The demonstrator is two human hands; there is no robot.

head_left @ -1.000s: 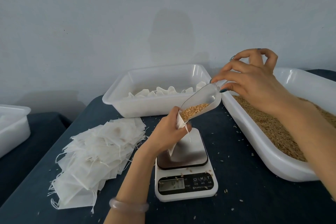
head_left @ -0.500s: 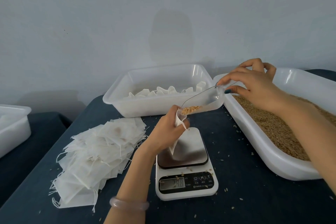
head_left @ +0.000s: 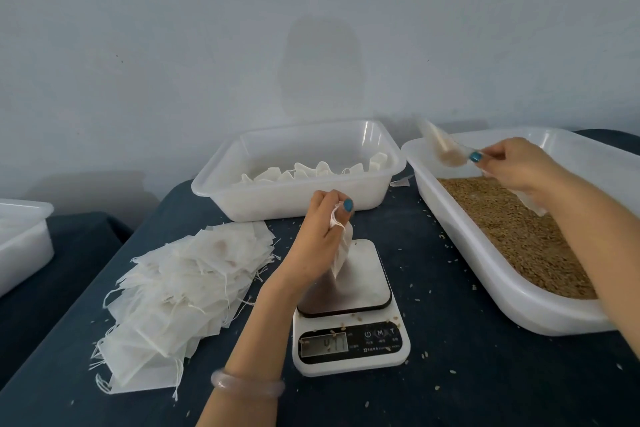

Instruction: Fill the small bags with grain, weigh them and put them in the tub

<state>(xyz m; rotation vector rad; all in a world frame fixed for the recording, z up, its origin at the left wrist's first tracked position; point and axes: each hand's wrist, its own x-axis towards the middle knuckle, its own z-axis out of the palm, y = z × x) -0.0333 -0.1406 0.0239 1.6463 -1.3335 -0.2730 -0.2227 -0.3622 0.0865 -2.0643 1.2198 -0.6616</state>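
Note:
My left hand (head_left: 323, 229) pinches the top of a small white bag (head_left: 342, 250) that hangs down onto the plate of the kitchen scale (head_left: 349, 308). My right hand (head_left: 516, 166) holds a clear plastic scoop (head_left: 441, 146) by its handle above the left end of the big grain tray (head_left: 485, 267), tipped up with a little grain left in it. Brown grain (head_left: 512, 236) fills that tray. Behind the scale stands a white tub (head_left: 298, 198) with several filled bags (head_left: 311, 170) inside.
A loose pile of empty white bags (head_left: 187, 288) lies left of the scale on the dark blue tabletop (head_left: 450, 374). Stray grains dot the cloth and the scale's front. Another white tub (head_left: 20, 239) stands at the far left. A plain wall is close behind.
The scoop has pulled away from the bag's mouth, swinging right and back over the grain tray. My left hand has closed the bag's top and keeps it on the scale.

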